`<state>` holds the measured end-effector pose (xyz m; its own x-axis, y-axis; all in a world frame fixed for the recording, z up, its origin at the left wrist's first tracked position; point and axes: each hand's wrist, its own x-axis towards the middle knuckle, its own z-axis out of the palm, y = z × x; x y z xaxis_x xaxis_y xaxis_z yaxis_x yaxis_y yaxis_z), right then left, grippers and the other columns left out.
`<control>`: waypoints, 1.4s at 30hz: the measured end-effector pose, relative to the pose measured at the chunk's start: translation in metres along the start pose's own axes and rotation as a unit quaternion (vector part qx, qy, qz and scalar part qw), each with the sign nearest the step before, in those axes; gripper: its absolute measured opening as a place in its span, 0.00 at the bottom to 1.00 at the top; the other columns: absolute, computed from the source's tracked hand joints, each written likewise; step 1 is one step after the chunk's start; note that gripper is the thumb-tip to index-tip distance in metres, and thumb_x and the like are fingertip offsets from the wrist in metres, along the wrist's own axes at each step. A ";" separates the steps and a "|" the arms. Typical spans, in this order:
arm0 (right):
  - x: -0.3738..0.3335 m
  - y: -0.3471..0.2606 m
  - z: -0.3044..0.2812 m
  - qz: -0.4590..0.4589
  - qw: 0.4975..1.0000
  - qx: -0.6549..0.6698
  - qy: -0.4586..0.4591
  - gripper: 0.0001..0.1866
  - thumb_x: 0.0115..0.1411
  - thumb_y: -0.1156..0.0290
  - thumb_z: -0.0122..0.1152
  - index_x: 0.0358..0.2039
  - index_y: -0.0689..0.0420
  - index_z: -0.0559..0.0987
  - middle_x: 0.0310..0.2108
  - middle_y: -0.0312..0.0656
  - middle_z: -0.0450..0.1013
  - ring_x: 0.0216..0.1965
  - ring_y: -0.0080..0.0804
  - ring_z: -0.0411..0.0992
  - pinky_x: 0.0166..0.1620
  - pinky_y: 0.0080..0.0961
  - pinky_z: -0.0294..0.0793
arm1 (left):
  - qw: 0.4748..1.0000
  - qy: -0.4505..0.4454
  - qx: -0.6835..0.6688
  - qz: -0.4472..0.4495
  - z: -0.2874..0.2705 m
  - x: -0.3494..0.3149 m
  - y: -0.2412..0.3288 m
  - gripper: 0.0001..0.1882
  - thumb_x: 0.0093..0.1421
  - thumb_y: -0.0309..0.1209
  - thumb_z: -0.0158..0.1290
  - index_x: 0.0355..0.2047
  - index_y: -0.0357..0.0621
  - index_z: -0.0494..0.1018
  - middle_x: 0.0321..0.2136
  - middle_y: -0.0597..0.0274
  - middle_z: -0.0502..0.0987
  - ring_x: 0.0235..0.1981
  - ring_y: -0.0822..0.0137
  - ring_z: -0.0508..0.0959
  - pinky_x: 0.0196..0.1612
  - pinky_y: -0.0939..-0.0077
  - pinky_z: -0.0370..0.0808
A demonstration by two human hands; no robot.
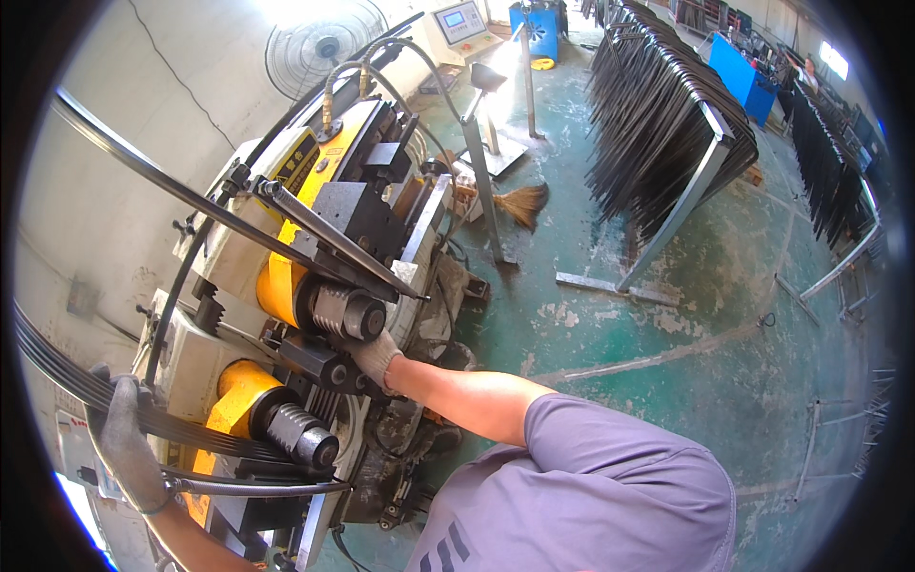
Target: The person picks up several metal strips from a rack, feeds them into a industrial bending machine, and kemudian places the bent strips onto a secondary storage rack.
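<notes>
My left hand (129, 443), in a grey work glove, is wrapped round a bundle of several thin dark metal rods (62, 367). They curve in from the left edge and run to the lower grooved roller (291, 429) of a yellow and white machine (253, 386). My right hand (375, 360), in a pale glove, reaches in just below the upper grooved roller (345, 310), beside a dark block (310, 357). Its fingers are hidden behind the machine parts. A thicker dark bar (181, 191) slants down from the upper left toward the upper roller.
Racks hung with many dark strips (658, 105) stand at the right on legs (677, 210). A broom (522, 205) lies beside a metal post (484, 191). A wall fan (327, 48), a control panel (462, 24) and blue machines (739, 76) are farther off.
</notes>
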<state>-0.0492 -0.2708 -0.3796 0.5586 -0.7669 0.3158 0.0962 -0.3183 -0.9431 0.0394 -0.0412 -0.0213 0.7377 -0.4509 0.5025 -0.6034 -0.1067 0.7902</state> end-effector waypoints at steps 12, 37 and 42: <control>0.000 -0.015 -0.006 0.049 0.996 -0.006 -0.079 0.22 0.72 0.63 0.57 0.65 0.42 0.75 0.64 0.36 0.73 0.66 0.33 0.69 0.68 0.31 0.67 | 0.997 0.067 0.007 -0.038 0.001 0.005 0.023 0.21 0.72 0.32 0.55 0.62 0.38 0.72 0.40 0.59 0.81 0.42 0.66 0.81 0.50 0.69 0.78; -0.006 0.014 -0.006 -0.028 0.814 -0.501 -0.292 0.36 0.65 0.65 0.59 0.75 0.38 0.66 0.71 0.41 0.68 0.73 0.41 0.64 0.73 0.40 0.62 | 0.993 -0.035 0.091 -0.067 -0.036 -0.021 0.009 0.28 0.63 0.31 0.60 0.62 0.36 0.72 0.43 0.56 0.79 0.46 0.63 0.81 0.54 0.66 0.76; -0.008 0.077 0.028 0.009 0.846 -0.467 -0.256 0.34 0.70 0.65 0.51 0.76 0.36 0.63 0.73 0.41 0.66 0.73 0.44 0.63 0.73 0.42 0.62 | 0.991 -0.039 0.111 -0.070 -0.017 -0.020 0.023 0.29 0.62 0.33 0.62 0.62 0.37 0.71 0.42 0.57 0.80 0.43 0.63 0.81 0.52 0.65 0.77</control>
<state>-0.0228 -0.2735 -0.4577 0.8600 -0.5102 -0.0103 -0.4757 -0.7942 -0.3782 0.0159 -0.0202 -0.0070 0.7985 -0.4837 0.3583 -0.5548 -0.3606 0.7498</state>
